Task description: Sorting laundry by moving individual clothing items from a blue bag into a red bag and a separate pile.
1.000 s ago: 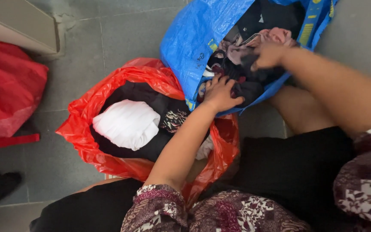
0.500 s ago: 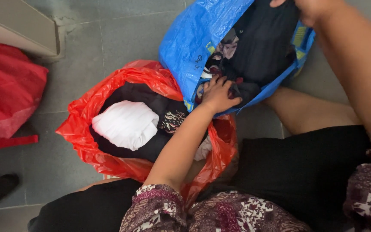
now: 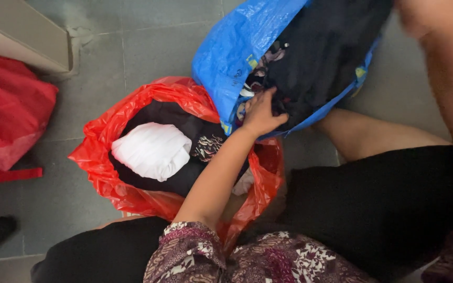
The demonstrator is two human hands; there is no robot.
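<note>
I count two open bags in front of me on the grey tiled floor (image 3: 148, 47): one blue woven bag (image 3: 232, 47) lying tilted toward the top, and one orange-red plastic bag (image 3: 106, 152) just below and left of it, the two touching where their rims meet. A third red bag (image 3: 11, 120) slumps well apart at the left edge, under a pale ledge (image 3: 22, 36). In the orange-red bag I see one white bundle of cloth (image 3: 153, 149) resting on dark clothes, and one black piece with a pale pattern (image 3: 208, 147) beside it. The blue bag holds a large black garment (image 3: 321, 52) that fills most of its mouth, with a few small mixed pieces of cloth showing at its lower left edge. My left hand (image 3: 260, 112) is at the lower lip of the blue bag, fingers curled and pressing into the dark cloth there, right against the edge of the black garment. My right hand (image 3: 420, 15) is blurred at the top right corner, up above the same garment; I cannot tell whether it grips the cloth or how its fingers stand. My forearm crosses over the orange-red bag.
</note>
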